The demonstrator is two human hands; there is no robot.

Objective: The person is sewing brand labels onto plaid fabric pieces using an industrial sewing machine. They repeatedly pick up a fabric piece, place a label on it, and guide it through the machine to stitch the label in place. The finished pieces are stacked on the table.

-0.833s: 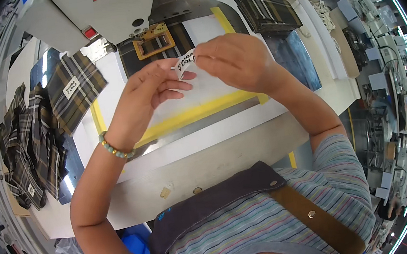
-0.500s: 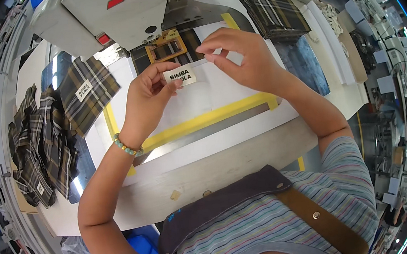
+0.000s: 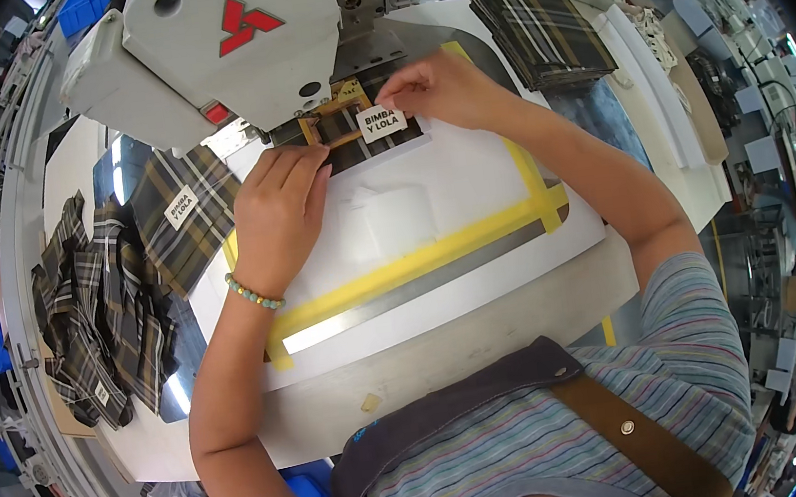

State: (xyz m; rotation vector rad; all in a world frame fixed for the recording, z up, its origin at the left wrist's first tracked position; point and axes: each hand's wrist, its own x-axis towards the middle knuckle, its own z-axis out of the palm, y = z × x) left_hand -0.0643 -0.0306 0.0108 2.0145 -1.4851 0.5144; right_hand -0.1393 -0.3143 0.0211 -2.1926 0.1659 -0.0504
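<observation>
My right hand (image 3: 447,91) pinches a small white label (image 3: 382,123) with dark lettering by its upper right corner. The label overlaps the right side of an orange-yellow clamp frame (image 3: 343,141), over dark plaid fabric (image 3: 377,149). Bent and close together, the fingers of my left hand (image 3: 278,208) reach the frame's lower left corner. Whatever lies between those fingertips is hidden. Above the frame hangs the white head of a sewing machine (image 3: 268,57). Under my hands is a white sheet (image 3: 469,181) edged with yellow tape (image 3: 401,274).
At the left, a plaid piece (image 3: 200,188) bearing a similar label lies by a heap of loose plaid pieces (image 3: 109,301). A stack of folded plaid fabric (image 3: 545,30) stands at the back right. Blue bins (image 3: 86,7) show at the far left.
The label has passed from my left hand to my right, which has carried it to the clamp frame. My left hand has let go of it and moved to the frame's left corner.
</observation>
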